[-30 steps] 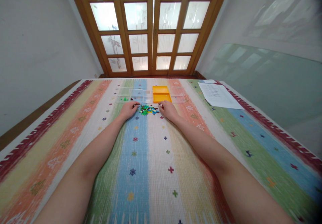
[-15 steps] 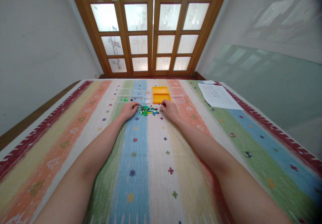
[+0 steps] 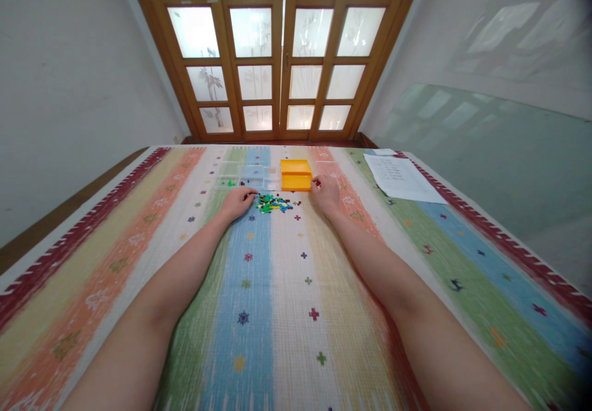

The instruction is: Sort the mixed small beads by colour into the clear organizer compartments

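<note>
A small heap of tiny mixed pieces, mostly green with blue, yellow, white and dark red, lies on the striped cloth. At its left edge is my left hand, its fingers drawn together; what they hold, if anything, is too small to see. My right hand is beside the near right corner of the yellow two-part box, over the clear tray to its right. Its thumb and forefinger are pinched, and anything between them is hidden. A few dark bits lie just right of the heap.
Left of the yellow box stands a clear compartment box with green pieces and some dark ones inside. A printed paper sheet lies at the back right. Beyond the table are wooden glass-paned doors.
My right hand has moved right, from the heap's right edge to the right side of the yellow box. My left hand has stayed in place.
</note>
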The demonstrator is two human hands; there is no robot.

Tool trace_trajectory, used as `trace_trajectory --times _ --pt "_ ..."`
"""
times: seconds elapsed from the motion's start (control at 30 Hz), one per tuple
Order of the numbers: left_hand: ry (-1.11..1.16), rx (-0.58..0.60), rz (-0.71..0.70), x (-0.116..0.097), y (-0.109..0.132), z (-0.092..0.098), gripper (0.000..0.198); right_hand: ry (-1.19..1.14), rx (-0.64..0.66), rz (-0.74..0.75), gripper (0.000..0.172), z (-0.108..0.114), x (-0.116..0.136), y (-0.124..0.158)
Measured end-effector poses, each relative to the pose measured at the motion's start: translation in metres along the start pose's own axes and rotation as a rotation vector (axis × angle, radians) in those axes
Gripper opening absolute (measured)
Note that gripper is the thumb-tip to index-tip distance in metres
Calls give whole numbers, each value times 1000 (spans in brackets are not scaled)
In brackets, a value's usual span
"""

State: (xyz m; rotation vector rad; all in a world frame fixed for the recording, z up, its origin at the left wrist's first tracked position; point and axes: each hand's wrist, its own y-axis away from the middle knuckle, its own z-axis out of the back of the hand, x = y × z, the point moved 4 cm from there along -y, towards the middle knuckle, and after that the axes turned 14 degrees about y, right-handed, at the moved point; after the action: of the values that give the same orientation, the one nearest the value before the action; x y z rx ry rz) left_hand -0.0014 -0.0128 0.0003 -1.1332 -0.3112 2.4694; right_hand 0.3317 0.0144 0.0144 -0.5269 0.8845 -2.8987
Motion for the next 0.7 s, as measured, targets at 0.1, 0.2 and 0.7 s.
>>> trace_trajectory --times 0.1,0.2,0.7 --pt "-24 11 -32 -2 1 0 31 8 2 -13 13 -4 -5 -3" --pt "-47 23 -59 -6 2 0 30 9 30 -30 14 -5 -8 -5" --pt "-76 187 -231 -36 7 -1 14 -48 209 330 16 -4 46 24"
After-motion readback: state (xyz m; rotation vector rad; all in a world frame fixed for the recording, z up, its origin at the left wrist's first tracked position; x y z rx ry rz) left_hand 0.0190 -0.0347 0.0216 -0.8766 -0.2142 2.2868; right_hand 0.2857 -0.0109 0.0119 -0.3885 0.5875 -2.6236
